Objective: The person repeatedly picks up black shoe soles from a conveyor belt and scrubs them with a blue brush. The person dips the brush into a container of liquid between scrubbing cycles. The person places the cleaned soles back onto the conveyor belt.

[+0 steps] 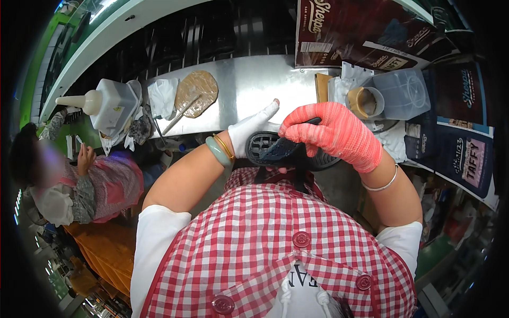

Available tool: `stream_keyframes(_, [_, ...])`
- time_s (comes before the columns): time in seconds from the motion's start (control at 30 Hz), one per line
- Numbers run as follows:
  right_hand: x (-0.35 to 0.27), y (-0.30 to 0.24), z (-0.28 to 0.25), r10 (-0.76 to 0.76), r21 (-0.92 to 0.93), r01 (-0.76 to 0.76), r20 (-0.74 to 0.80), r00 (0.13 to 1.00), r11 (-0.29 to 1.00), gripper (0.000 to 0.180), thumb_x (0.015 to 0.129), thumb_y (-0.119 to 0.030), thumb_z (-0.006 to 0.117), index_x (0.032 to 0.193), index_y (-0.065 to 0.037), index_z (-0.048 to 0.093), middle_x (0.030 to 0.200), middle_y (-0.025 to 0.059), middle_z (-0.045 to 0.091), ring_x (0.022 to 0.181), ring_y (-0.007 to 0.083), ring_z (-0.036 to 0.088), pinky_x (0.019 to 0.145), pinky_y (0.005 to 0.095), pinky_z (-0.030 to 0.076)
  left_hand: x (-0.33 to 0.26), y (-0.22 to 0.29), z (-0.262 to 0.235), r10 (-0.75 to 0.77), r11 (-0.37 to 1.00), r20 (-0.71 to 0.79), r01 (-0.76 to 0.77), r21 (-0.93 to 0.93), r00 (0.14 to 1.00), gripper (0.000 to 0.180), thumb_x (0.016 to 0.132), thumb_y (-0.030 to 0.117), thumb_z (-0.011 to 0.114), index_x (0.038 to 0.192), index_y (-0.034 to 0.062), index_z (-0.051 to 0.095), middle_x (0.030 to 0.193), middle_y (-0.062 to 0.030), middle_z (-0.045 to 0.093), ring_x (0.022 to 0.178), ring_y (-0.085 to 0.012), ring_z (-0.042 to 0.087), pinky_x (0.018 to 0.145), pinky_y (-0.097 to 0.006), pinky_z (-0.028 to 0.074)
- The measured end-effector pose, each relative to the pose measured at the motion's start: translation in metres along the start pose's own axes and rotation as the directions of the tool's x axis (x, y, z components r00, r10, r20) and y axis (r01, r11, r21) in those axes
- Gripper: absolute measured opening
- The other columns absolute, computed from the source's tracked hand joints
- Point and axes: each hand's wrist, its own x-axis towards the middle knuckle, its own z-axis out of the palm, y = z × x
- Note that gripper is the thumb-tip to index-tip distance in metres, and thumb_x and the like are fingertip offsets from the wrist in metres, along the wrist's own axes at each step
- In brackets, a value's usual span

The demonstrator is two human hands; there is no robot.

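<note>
A black shoe sole (260, 142) with a ridged tread faces up in front of my apron. My left hand (250, 132), in a white glove, holds its left end, the thumb stretched up and apart. Bare fingertips show below the sole's near edge. Over the middle of the sole, my right hand (334, 130), in a coral-red knit glove, pinches a dark blue piece (281, 150) that lies against the tread. A black end sticks out above those fingers. What kind of thing it is I cannot make out. Much of the shoe is hidden by the right hand.
Across the metal bench (254, 79) lie a wrapped brown lump (197, 93), a thin stick (180, 114) and a white squeeze bottle (114, 106). At right stand a cup (366, 102), a clear plastic container (400, 93) and printed boxes (450, 153). A co-worker (90, 180) sits at left.
</note>
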Motion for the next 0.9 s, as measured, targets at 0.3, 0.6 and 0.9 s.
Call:
stream_keyframes(0.3, [-0.019, 0.027, -0.027, 0.009, 0.010, -0.008, -0.084, 0.996, 1.000, 0.022, 0.081, -0.020, 0.063, 0.094, -0.003, 0.069, 0.080, 0.0033, 0.065, 0.057, 0.0088, 0.055, 0.056, 0.0215, 0.045, -0.005, 0.006, -0.016, -0.094, 0.992, -0.046, 0.097, 0.075, 0.995, 0.100, 0.080, 0.079, 0.024, 0.134, -0.0048, 0.037, 0.115, -0.0238, 0.057, 0.075, -0.0336, 0.067, 0.054, -0.037, 0.056])
stream_keyframes(0.6, [-0.066, 0.093, -0.074, -0.112, 0.203, 0.319, -0.659, 0.744, 0.926, 0.033, 0.090, -0.035, 0.059, 0.101, -0.004, 0.065, 0.071, 0.0011, 0.063, 0.052, 0.0023, 0.053, 0.047, 0.0127, 0.039, -0.017, 0.010, -0.044, 0.367, 0.927, 0.000, -0.366, -0.086, 0.930, 0.059, 0.092, 0.028, 0.047, 0.139, -0.0024, 0.029, 0.128, -0.0202, 0.049, 0.104, -0.0338, 0.059, 0.083, -0.043, 0.052])
stream_keyframes(0.9, [-0.044, 0.156, -0.117, 0.006, 0.077, 0.179, -0.930, 0.368, 0.981, 0.024, 0.086, -0.022, 0.066, 0.102, -0.005, 0.066, 0.080, -0.0005, 0.061, 0.061, 0.0056, 0.054, 0.051, 0.0186, 0.042, 0.009, -0.060, -0.100, 0.656, 0.738, -0.281, -0.517, 0.433, 0.701, 0.059, 0.093, 0.050, 0.037, 0.132, 0.0067, 0.043, 0.132, -0.0164, 0.047, 0.124, -0.0375, 0.040, 0.094, -0.058, 0.037])
